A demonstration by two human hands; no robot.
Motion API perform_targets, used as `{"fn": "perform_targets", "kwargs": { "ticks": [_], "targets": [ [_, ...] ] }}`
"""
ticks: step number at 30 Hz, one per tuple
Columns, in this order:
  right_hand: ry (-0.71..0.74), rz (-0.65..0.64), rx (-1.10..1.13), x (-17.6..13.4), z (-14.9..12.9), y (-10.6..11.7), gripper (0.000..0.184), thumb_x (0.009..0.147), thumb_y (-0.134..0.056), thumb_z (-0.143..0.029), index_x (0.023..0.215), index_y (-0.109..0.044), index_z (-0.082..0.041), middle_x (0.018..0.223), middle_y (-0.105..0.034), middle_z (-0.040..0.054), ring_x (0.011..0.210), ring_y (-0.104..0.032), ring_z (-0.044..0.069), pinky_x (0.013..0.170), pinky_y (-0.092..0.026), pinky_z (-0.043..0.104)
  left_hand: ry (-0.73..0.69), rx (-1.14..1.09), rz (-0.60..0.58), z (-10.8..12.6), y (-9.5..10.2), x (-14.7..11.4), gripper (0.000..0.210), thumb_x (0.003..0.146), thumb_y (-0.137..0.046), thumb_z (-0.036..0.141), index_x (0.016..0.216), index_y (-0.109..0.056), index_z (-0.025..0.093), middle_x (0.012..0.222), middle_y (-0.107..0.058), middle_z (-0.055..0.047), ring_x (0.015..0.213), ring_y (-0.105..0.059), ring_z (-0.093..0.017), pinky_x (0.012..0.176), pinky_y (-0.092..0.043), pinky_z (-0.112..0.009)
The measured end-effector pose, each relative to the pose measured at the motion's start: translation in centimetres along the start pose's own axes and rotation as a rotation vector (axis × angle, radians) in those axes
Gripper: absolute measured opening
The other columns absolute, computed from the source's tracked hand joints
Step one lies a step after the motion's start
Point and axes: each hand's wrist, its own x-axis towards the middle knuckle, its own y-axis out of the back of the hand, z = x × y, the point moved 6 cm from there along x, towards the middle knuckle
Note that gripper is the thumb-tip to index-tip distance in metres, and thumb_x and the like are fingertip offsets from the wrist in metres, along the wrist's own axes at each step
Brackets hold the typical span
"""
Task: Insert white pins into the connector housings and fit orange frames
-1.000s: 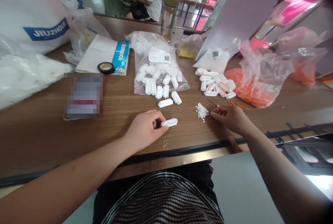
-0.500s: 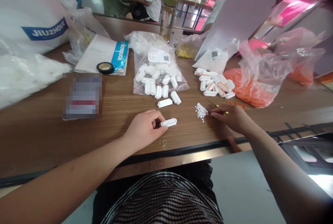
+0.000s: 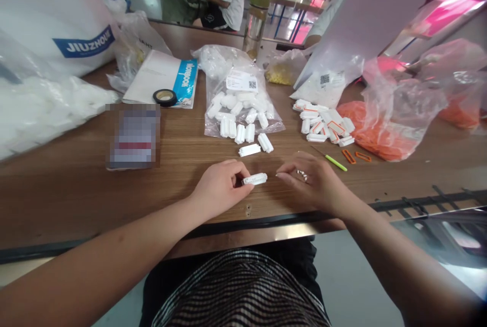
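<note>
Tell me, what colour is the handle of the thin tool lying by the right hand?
The tool's handle is bright yellow-green, seen in the head view.

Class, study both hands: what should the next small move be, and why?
Probably ease the right hand toward the white block: the left hand holds one end, the free end faces the right hand, and a small gap separates them.

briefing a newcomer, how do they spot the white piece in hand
On the table, find the central clear bag of white blocks. Nearer the camera, past the loose blocks, the left hand pinches the white piece. Its dotted upper face sets it apart from those plainer blocks.
</note>
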Motion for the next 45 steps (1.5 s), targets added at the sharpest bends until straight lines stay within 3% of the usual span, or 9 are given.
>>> {"fn": "perform_targets", "kwargs": {
  "ticks": [6, 12, 21, 25, 31, 36, 40, 43, 45],
  "targets": [
    [0.065, -0.059, -0.062, 1.1, -1.5, -2.6, 0.018, 0.093, -0.055, -0.026, 0.081, -0.066, -0.020, 0.078, -0.065, 0.0013, 0.074, -0.057, 0.015, 0.076, -0.041, 0.034, -0.031, -0.004, 0.015, 0.2, 0.1, -0.1, 0.007, 0.078, -0.069, 0.028, 0.078, -0.067, 0.021, 0.069, -0.056, 0.002, 0.061, -0.049, -0.012, 0.058, -0.036, -0.027],
    [0.097, -0.077, -0.207, 1.2, -1.7, -2.9, 0.019, 0.095, -0.054, -0.026, 0.079, -0.064, -0.019, 0.077, -0.064, 0.0016, 0.075, -0.055, 0.016, 0.076, -0.036, 0.035, -0.025, -0.012, 0.014, 0.2, 0.2, 0.0, 0.007, 0.078, -0.069, 0.028, 0.079, -0.068, 0.021, 0.070, -0.056, 0.002, 0.062, -0.050, -0.013, 0.059, -0.036, -0.028],
    [0.315, -0.058, -0.541, 0.4, -4.3, -3.1, 0.024, 0.095, -0.050, -0.018, 0.078, -0.067, -0.018, 0.075, -0.065, 0.0047, 0.075, -0.053, 0.020, 0.074, -0.033, 0.038, -0.020, -0.004, 0.018, 0.2, 0.0, 0.0, 0.008, 0.079, -0.070, 0.028, 0.077, -0.067, 0.021, 0.071, -0.058, 0.002, 0.059, -0.049, -0.012, 0.056, -0.035, -0.027],
    [0.267, 0.012, -0.476, -0.1, -4.1, -2.6, 0.018, 0.095, -0.051, -0.020, 0.095, -0.069, -0.020, 0.080, -0.069, 0.0040, 0.079, -0.056, 0.021, 0.077, -0.035, 0.038, -0.021, -0.010, 0.018, 0.3, 0.0, 0.0, 0.007, 0.078, -0.069, 0.028, 0.077, -0.067, 0.021, 0.070, -0.058, 0.002, 0.059, -0.048, -0.012, 0.057, -0.036, -0.027],
    [0.261, 0.010, -0.455, 0.0, -4.0, -3.1, 0.025, 0.095, -0.050, -0.021, 0.076, -0.066, -0.021, 0.077, -0.068, 0.0042, 0.077, -0.055, 0.020, 0.077, -0.036, 0.039, -0.022, -0.004, 0.020, 0.3, 0.1, 0.0, 0.008, 0.078, -0.070, 0.027, 0.076, -0.067, 0.020, 0.069, -0.057, 0.002, 0.058, -0.047, -0.012, 0.056, -0.035, -0.027],
    [0.179, 0.011, -0.324, 0.3, -3.4, -3.3, 0.021, 0.092, -0.052, -0.022, 0.079, -0.069, -0.019, 0.074, -0.065, 0.0044, 0.076, -0.056, 0.020, 0.075, -0.038, 0.038, -0.021, -0.016, 0.015, 0.3, 0.1, 0.1, 0.007, 0.078, -0.069, 0.026, 0.077, -0.066, 0.020, 0.068, -0.056, 0.002, 0.058, -0.048, -0.012, 0.058, -0.036, -0.027],
    [0.135, -0.055, -0.090, 0.4, -2.4, -2.8, 0.020, 0.091, -0.054, -0.025, 0.085, -0.072, -0.020, 0.075, -0.067, 0.0030, 0.076, -0.059, 0.017, 0.077, -0.042, 0.036, -0.030, -0.009, 0.009, 0.3, 0.1, 0.1, 0.007, 0.079, -0.068, 0.027, 0.079, -0.068, 0.020, 0.068, -0.057, 0.002, 0.059, -0.048, -0.012, 0.058, -0.037, -0.027],
    [-0.018, 0.001, 0.062, 0.3, 0.4, -0.5, 0.019, 0.090, -0.057, -0.029, 0.087, -0.074, -0.021, 0.083, -0.072, 0.0028, 0.077, -0.063, 0.016, 0.075, -0.047, 0.031, -0.015, -0.007, -0.001, 0.3, 0.1, 0.0, 0.006, 0.078, -0.069, 0.026, 0.079, -0.068, 0.020, 0.069, -0.056, 0.002, 0.059, -0.049, -0.012, 0.058, -0.037, -0.027],
    [-0.216, 0.101, 0.004, -0.1, 3.8, 1.8, 0.019, 0.087, -0.060, -0.033, 0.087, -0.075, -0.021, 0.086, -0.075, 0.0034, 0.077, -0.066, 0.017, 0.071, -0.048, 0.029, -0.009, -0.007, -0.005, 0.3, 0.1, 0.0, 0.006, 0.078, -0.070, 0.025, 0.079, -0.068, 0.020, 0.069, -0.056, 0.002, 0.059, -0.049, -0.012, 0.058, -0.038, -0.027]
  ]
}}
